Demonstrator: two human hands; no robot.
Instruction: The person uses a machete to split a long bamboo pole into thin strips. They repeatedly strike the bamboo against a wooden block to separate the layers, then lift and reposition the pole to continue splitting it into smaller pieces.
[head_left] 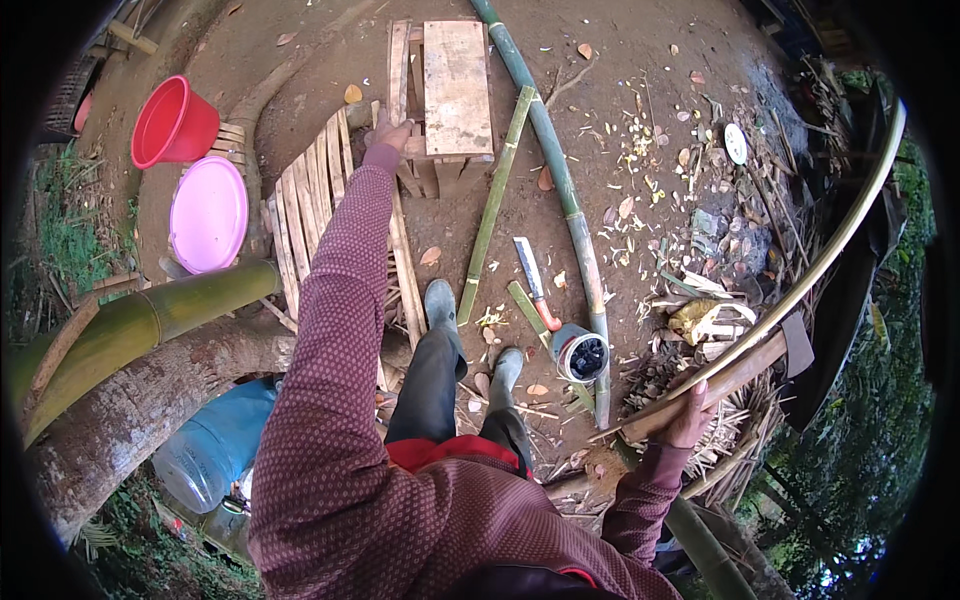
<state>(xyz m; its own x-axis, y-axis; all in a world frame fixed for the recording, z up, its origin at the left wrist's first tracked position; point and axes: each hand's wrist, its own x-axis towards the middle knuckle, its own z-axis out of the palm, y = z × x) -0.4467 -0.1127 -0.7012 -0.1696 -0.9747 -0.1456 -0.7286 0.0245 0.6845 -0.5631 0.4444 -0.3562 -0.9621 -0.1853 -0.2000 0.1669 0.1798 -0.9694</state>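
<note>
My left arm stretches forward, and my left hand (pixel 388 133) is at the near left corner of a low wooden bench (pixel 457 85). Its fingers are apart and touch the pale slats there; their undersides are hidden. Several split slats (pixel 318 180) lie fanned out beside that arm. At the right, my right hand (pixel 685 415) is closed round the wooden handle of an axe (pixel 745 372) with a flat grey blade. A long, pale, curved bamboo strip (pixel 815 270) runs along the handle through the same hand, reaching far to the upper right.
A machete (pixel 527 268) leans by a small bucket of black lumps (pixel 587 357). A green bamboo pole (pixel 560 150) and a split piece (pixel 495 205) lie ahead. Left are a red bucket (pixel 175 122), pink basin (pixel 208 215), thick bamboo (pixel 190 300), log (pixel 150 400) and blue jug (pixel 215 440).
</note>
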